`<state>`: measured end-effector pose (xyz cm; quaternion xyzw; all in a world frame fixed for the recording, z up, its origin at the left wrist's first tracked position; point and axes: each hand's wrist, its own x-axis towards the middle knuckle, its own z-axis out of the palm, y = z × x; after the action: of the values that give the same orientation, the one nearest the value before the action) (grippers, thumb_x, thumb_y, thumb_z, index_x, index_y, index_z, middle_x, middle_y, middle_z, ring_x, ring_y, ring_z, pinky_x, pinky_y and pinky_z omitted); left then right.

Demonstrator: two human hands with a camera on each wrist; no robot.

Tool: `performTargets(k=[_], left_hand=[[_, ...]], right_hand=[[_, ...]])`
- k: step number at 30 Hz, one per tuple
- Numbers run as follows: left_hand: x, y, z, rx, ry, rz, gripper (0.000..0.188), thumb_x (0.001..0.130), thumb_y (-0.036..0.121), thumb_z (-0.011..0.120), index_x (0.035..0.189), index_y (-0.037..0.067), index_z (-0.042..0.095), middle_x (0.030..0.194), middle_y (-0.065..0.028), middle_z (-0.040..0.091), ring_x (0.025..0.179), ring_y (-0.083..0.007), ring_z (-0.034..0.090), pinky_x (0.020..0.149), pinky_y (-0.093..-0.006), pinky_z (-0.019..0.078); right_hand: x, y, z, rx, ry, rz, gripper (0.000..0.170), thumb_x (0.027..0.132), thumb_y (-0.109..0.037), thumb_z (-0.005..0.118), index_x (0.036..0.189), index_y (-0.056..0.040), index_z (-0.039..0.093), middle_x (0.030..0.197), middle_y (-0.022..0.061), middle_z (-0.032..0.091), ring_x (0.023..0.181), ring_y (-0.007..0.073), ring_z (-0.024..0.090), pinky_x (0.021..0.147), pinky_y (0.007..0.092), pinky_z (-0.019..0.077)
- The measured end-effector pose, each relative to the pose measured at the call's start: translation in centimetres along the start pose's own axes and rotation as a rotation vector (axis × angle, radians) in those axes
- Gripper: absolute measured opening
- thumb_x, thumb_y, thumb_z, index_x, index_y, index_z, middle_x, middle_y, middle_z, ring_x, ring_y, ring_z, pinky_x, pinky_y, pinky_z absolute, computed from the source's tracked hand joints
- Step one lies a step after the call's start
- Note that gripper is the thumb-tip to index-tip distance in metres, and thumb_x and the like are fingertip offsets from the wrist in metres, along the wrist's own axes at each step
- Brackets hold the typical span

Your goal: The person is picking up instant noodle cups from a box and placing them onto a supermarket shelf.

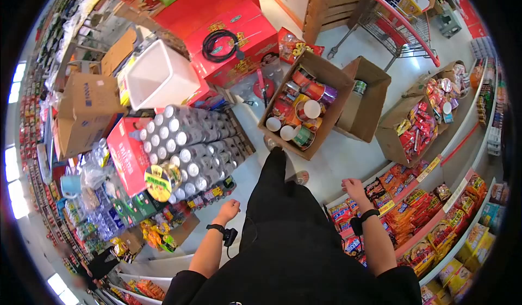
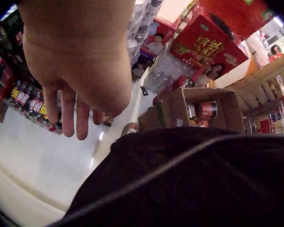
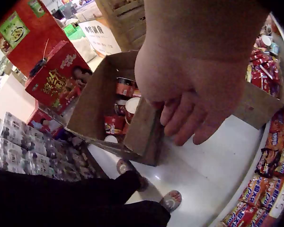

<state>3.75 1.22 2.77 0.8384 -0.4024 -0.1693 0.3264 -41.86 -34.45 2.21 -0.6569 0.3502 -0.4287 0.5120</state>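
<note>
The left hand (image 1: 229, 210) hangs beside the person's leg, near the stacked cans (image 1: 190, 158); in the left wrist view the hand (image 2: 78, 85) holds nothing, its fingers loosely extended downward. The right hand (image 1: 354, 189) is held out near the snack shelf (image 1: 390, 204); in the right wrist view that hand (image 3: 194, 99) has loosely bent fingers and nothing in them. Ahead of the feet stands an open cardboard box (image 1: 328, 122) holding several tubs and cans, including a white-lidded one (image 1: 312, 109). Neither hand touches the box.
A second cardboard box (image 1: 374, 101) adjoins the first. Further right are boxes of red packets (image 1: 418, 128) and a shopping cart (image 1: 399, 27). Left stand a white bin (image 1: 161, 75) and a red carton (image 1: 239, 44) with a coiled black cable (image 1: 220, 46). Shelves curve along the right.
</note>
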Motion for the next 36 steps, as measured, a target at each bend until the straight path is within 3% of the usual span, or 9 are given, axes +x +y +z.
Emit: performTargets(k=[3, 9, 13, 14, 20, 22, 25, 29, 36], left_hand=[[7.5, 1.2, -0.9, 0.271, -0.031, 0.063, 0.044, 0.097, 0.040, 0.050, 0.115, 0.005, 0.070, 0.111, -0.0230, 0.073, 0.109, -0.0412, 0.067, 0.098, -0.0489, 0.0517], [12.5, 20.7, -6.3, 0.239, 0.008, 0.321, 0.038, 0.099, 0.035, 0.050, 0.113, 0.005, 0.069, 0.113, -0.0237, 0.070, 0.110, -0.0441, 0.064, 0.096, -0.0510, 0.0507], [16.1, 28.3, -6.9, 0.157, 0.002, 0.498, 0.034, 0.101, 0.032, 0.049, 0.116, 0.008, 0.068, 0.117, -0.0179, 0.068, 0.112, -0.0402, 0.062, 0.096, -0.0482, 0.0508], [16.9, 29.3, -6.6, 0.141, 0.002, 0.479, 0.034, 0.101, 0.032, 0.049, 0.116, 0.008, 0.068, 0.117, -0.0179, 0.068, 0.112, -0.0402, 0.062, 0.096, -0.0482, 0.0508], [21.7, 29.8, -1.6, 0.306, -0.018, 0.368, 0.033, 0.100, 0.032, 0.051, 0.119, 0.010, 0.068, 0.131, -0.0110, 0.063, 0.126, -0.0338, 0.056, 0.107, -0.0530, 0.0438], [23.1, 28.3, 1.6, 0.600, 0.313, 0.553, 0.034, 0.099, 0.033, 0.054, 0.120, 0.011, 0.069, 0.136, -0.0061, 0.061, 0.138, -0.0306, 0.046, 0.116, -0.0607, 0.0315], [24.3, 28.5, 2.7, 0.681, 0.201, 0.447, 0.033, 0.100, 0.033, 0.054, 0.123, 0.015, 0.069, 0.142, -0.0061, 0.056, 0.146, -0.0321, 0.035, 0.120, -0.0646, 0.0206], [25.7, 28.2, 4.6, 0.691, 0.255, 0.394, 0.035, 0.097, 0.034, 0.058, 0.125, 0.015, 0.068, 0.144, -0.0066, 0.053, 0.148, -0.0335, 0.032, 0.120, -0.0633, 0.0240], [27.0, 27.3, 6.9, 0.606, 0.383, 0.394, 0.053, 0.098, 0.040, 0.057, 0.143, 0.013, 0.058, 0.157, -0.0095, 0.043, 0.154, -0.0416, 0.019, 0.118, -0.0619, 0.0282]], right_hand=[[0.7, -4.3, 2.9, 0.032, -0.002, 0.056, 0.036, 0.098, -0.025, 0.059, 0.108, 0.0061, 0.073, 0.088, 0.0134, 0.074, 0.080, 0.0172, 0.070, 0.073, 0.0333, 0.0565], [3.1, -11.4, 6.2, -0.562, -0.135, -0.089, 0.032, 0.097, -0.030, 0.061, 0.107, -0.0023, 0.075, 0.091, 0.0214, 0.074, 0.089, 0.0331, 0.073, 0.081, 0.0430, 0.0560], [9.6, -11.9, 7.4, -0.498, -0.204, -0.039, 0.035, 0.099, -0.031, 0.060, 0.112, -0.0018, 0.075, 0.097, 0.0153, 0.078, 0.091, 0.0270, 0.074, 0.081, 0.0391, 0.0562], [11.0, -12.3, 7.8, -0.447, -0.225, -0.039, 0.035, 0.097, -0.032, 0.059, 0.106, -0.0020, 0.074, 0.099, 0.0242, 0.072, 0.097, 0.0418, 0.070, 0.085, 0.0452, 0.0553], [23.5, -13.0, 10.5, -0.701, -0.345, -0.199, 0.032, 0.097, -0.030, 0.060, 0.104, -0.0020, 0.074, 0.094, 0.0203, 0.075, 0.087, 0.0364, 0.072, 0.079, 0.0421, 0.0549], [26.3, -13.7, 11.8, -0.697, -0.372, -0.213, 0.031, 0.096, -0.029, 0.060, 0.105, -0.0032, 0.074, 0.094, 0.0212, 0.074, 0.089, 0.0390, 0.071, 0.080, 0.0433, 0.0552], [30.8, -13.3, 14.5, -0.696, -0.412, -0.221, 0.030, 0.095, -0.028, 0.059, 0.106, -0.0040, 0.074, 0.100, 0.0230, 0.072, 0.096, 0.0431, 0.069, 0.085, 0.0468, 0.0553], [36.8, -10.1, 18.1, -0.771, -0.428, -0.179, 0.028, 0.095, -0.023, 0.057, 0.107, -0.0038, 0.074, 0.108, 0.0239, 0.072, 0.103, 0.0436, 0.067, 0.090, 0.0483, 0.0550], [43.2, -6.2, 24.5, -1.308, -0.528, -0.275, 0.076, 0.089, -0.024, 0.073, 0.153, -0.0093, 0.035, 0.154, 0.0236, 0.037, 0.138, 0.0474, 0.043, 0.106, 0.0541, 0.0483]])
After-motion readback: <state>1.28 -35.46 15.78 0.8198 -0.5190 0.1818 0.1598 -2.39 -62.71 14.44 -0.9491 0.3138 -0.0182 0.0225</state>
